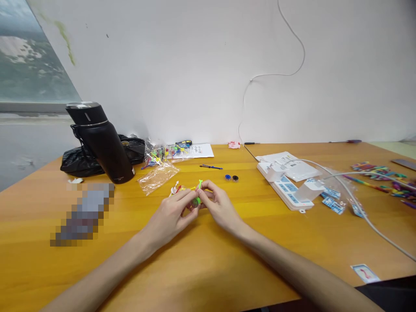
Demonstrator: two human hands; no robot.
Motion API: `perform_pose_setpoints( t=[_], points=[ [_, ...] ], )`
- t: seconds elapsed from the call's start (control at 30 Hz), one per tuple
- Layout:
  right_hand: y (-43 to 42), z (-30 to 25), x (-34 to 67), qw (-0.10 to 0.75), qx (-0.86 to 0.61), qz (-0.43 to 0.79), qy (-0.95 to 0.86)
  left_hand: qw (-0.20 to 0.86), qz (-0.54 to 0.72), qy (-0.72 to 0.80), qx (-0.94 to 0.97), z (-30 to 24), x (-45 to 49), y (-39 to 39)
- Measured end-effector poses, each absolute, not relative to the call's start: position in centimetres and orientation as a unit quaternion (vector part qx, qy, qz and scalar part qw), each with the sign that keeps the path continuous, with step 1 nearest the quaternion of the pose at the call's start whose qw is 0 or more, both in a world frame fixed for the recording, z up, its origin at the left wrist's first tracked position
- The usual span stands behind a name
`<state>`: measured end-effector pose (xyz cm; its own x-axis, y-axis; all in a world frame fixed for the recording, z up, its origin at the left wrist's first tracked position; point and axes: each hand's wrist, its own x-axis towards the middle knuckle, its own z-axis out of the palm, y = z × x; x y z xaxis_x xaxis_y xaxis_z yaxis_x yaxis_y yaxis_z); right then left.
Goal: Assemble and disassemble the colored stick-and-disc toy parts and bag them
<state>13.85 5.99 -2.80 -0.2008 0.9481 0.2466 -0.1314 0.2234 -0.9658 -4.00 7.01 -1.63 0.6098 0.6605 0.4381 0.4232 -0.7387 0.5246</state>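
Note:
Both hands meet over the middle of the wooden table. My left hand is closed, its thumb and fingers pinching a small green plastic toy part with a dark round face. From the other side, my right hand is closed on the same part, near a thin bright green piece that sticks up. The fingers hide much of it, so its full shape cannot be made out. Just behind my left hand are small white, red and yellow plastic pieces, partly covered by the fingers.
A black thermos stands at the left by a black plastic bag and a blurred-out flat object. Farther back lie clear bags of colourful parts and blue and black discs. A power strip with cables is at right.

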Motion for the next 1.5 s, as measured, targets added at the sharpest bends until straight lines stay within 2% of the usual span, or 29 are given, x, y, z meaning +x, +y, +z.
perform_pose_setpoints(
  t=[0.3, 0.5, 0.6, 0.77, 0.93, 1.13, 1.27, 1.5],
  points=[
    [6.1, -3.0, 13.7, 0.543, -0.366, 0.510, -0.557, 0.024, 0.314, 0.261, 0.912, -2.7, -4.2, 7.6],
    [6.1, -2.8, 13.6, 0.552, -0.367, 0.521, -0.538, -0.011, 0.325, 0.250, 0.912, -3.4, -4.2, 7.9],
    [6.2, -2.5, 13.9, 0.548, -0.346, 0.526, -0.551, 0.059, 0.335, 0.281, 0.897, -3.1, -4.0, 7.6],
    [6.6, -2.6, 14.6, 0.504, -0.363, 0.541, -0.566, 0.293, 0.324, 0.357, 0.825, -2.7, -3.1, 6.9],
    [6.4, -3.2, 14.4, 0.475, -0.372, 0.557, -0.571, 0.386, 0.355, 0.385, 0.759, -3.1, -3.3, 7.6],
    [6.8, -3.1, 14.7, 0.479, -0.367, 0.546, -0.582, 0.605, 0.389, 0.354, 0.598, -3.3, -4.3, 9.6],
    [7.7, -3.7, 15.7, 0.454, -0.394, 0.550, -0.581, 0.608, 0.400, 0.327, 0.604, -3.6, -4.1, 9.9],
    [8.2, -3.6, 16.5, 0.459, -0.435, 0.445, -0.634, 0.556, 0.394, 0.334, 0.651, -4.0, -4.1, 10.1]
  ],
)
